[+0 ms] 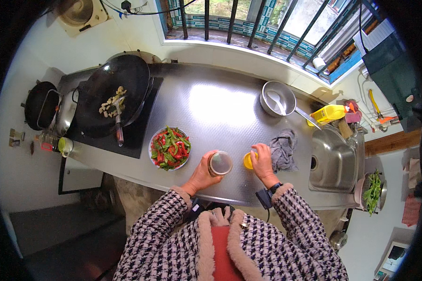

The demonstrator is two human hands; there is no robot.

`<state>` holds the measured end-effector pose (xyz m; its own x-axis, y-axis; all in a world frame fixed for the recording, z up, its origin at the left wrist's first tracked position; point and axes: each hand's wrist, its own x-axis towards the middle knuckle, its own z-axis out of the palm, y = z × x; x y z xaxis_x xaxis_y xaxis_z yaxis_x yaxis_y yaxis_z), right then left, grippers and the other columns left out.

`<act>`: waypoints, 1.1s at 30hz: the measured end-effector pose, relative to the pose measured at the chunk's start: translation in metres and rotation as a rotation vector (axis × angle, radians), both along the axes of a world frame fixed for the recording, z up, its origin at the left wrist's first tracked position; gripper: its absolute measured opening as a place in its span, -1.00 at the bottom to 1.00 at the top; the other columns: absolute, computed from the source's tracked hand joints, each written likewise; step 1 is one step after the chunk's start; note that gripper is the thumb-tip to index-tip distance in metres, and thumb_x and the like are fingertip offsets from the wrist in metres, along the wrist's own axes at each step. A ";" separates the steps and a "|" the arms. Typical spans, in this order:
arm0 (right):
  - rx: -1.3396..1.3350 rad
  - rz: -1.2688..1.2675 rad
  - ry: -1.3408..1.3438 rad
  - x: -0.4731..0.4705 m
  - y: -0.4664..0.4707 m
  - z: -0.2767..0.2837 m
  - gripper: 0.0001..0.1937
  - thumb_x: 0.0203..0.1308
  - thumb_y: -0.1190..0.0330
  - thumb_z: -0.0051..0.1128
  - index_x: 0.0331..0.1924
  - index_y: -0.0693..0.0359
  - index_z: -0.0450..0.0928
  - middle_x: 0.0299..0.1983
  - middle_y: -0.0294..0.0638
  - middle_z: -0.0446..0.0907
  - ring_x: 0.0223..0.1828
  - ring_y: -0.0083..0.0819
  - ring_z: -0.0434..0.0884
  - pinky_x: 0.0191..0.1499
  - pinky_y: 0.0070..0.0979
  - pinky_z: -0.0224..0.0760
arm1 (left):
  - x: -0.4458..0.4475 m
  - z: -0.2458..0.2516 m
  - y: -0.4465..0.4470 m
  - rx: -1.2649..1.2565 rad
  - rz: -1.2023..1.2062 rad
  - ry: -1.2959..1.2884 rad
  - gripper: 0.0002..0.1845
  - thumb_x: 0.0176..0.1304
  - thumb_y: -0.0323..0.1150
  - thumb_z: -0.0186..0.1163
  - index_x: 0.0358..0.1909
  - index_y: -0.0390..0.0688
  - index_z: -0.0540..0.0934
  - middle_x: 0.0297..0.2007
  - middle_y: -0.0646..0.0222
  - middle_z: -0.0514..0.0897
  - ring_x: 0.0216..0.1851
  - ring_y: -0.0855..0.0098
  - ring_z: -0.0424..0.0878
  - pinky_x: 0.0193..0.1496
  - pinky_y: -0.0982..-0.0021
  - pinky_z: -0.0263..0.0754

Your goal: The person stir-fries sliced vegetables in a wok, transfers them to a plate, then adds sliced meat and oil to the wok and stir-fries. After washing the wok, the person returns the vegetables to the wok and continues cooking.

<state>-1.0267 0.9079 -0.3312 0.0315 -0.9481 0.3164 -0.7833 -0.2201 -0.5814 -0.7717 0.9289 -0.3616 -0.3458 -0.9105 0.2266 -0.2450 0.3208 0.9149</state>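
Observation:
My left hand is wrapped around a clear jar, seen from above with its round top facing up. What is inside the jar is hard to make out. At the right, my right hand is at a yellow lid, its thumb over the lid's right side. Whether those fingers grip the lid or only rest by it is unclear. Left of the jar stands a bowl heaped with cut red and green peppers. A crumpled grey cloth lies just beyond my right hand.
A black wok on the cooktop holds pale pieces and a spatula. Toward the window are a saucepan with a white spoon and a yellow bottle. Right lies the sink, with greens beyond.

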 end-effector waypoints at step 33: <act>0.255 0.190 0.365 0.076 -0.003 0.088 -0.84 0.10 0.42 0.17 -0.47 0.34 0.49 -0.43 0.14 0.58 -0.31 0.17 0.56 -0.21 0.02 0.41 | -0.008 0.001 0.006 -0.043 0.072 -0.022 -0.11 -0.13 -0.36 0.50 0.24 -0.16 0.18 0.11 0.06 0.43 0.16 0.01 0.43 0.26 0.16 0.37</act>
<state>-0.9508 0.9049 -0.2436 0.2771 -0.9608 0.0107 -0.9059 -0.2650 -0.3304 -0.7797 0.9351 -0.3602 -0.2849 -0.9228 0.2593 -0.2887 0.3405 0.8948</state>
